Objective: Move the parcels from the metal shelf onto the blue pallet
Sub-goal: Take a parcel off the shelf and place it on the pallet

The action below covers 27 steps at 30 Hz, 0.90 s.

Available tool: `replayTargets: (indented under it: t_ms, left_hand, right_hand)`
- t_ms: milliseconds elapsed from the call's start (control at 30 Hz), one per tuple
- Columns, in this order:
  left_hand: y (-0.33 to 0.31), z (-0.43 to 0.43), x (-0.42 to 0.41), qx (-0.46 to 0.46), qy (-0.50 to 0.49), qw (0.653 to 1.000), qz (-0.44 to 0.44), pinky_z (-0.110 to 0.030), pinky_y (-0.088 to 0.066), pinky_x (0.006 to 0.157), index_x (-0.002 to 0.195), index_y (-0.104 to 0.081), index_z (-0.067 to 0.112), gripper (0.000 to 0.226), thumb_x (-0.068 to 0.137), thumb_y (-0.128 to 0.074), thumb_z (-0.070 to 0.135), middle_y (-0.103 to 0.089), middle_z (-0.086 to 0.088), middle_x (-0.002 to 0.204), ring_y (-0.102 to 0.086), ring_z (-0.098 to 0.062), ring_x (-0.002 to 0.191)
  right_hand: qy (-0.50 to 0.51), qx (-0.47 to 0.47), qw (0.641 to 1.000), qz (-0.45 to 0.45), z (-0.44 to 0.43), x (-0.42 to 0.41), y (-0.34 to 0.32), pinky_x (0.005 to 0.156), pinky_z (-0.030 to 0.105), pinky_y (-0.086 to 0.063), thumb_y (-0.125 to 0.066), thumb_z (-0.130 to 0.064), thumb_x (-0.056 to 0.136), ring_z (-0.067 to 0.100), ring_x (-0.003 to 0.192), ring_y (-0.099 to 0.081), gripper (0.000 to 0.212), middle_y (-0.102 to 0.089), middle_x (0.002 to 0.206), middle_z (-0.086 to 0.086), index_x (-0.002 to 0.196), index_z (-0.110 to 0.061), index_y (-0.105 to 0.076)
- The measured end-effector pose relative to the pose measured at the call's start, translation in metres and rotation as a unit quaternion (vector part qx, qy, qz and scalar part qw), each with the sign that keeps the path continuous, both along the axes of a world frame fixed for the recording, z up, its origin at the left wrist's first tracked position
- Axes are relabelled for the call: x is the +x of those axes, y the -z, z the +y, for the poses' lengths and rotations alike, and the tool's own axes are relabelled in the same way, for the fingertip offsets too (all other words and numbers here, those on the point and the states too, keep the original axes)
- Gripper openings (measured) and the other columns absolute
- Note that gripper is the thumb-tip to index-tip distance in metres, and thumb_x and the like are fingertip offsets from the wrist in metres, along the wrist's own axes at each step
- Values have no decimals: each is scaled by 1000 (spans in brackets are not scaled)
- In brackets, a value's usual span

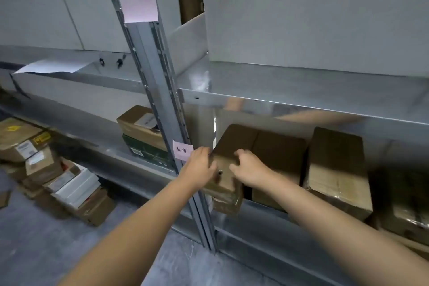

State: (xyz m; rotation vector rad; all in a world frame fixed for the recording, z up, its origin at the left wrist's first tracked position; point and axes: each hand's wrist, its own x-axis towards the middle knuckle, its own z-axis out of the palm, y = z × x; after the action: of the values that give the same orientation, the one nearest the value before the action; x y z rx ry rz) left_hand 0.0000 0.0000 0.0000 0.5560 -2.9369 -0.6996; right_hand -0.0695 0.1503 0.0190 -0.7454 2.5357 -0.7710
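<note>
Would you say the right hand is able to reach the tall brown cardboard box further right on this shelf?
Probably yes: the tall brown cardboard box stands at the metal shelf's open front with nothing before it, though the right hand grips the neighbouring brown cardboard parcel.

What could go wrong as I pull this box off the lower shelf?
The left hand grips the cardboard box right beside the shelf upright, so knuckles may scrape or get pinched there. The box's front overhangs the shelf edge; if the right hand slips, it could tip and drop. The neighbouring box sits tight against it and might drag along.
</note>
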Motion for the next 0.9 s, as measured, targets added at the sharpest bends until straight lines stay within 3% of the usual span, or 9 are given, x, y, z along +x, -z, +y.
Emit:
replayTargets:
  t_ms: [233,467,633,767,900]
  left_hand:
    - [25,-34,-9,68,71,995,-5,-36,-39,101,133,-46,7,44,94,-51,27,-53,-12,128,-48,-28,121]
    - [42,-47,-10,214,97,972,-12,-37,-42,103,132,-46,8,41,98,-49,31,-56,-12,130,-53,-26,119]
    - [47,-38,-8,272,83,959,2,-43,-37,109,145,-34,3,52,99,-47,26,-52,-19,137,-46,-33,129]
    - [50,-29,-7,348,29,937,-10,-43,-28,116,155,-11,9,68,100,-46,28,-38,-17,151,-34,-31,140]
    - [53,-27,1,386,11,922,38,-33,-36,108,153,-20,10,63,98,-50,20,-47,-16,144,-49,-26,128]
  right_hand:
    - [89,80,992,29,-30,25,8,114,40,-26,-48,-25,96,35,139,-27,51,-31,149,20,141,-2,-38]
    - [201,102,972,69,-37,62,20,102,43,-42,-44,-29,98,34,126,-44,45,-40,138,17,134,-3,-39]
    - [255,2,967,-16,-42,73,29,102,36,-41,-49,-24,97,32,126,-47,59,-35,146,19,146,-2,-24]
    - [312,-33,949,-31,-50,71,33,96,34,-42,-54,-28,95,31,123,-50,62,-40,143,18,144,-3,-25]
    - [357,-27,933,-20,-54,67,31,97,36,-41,-53,-34,95,35,124,-49,58,-40,142,19,138,0,-34]
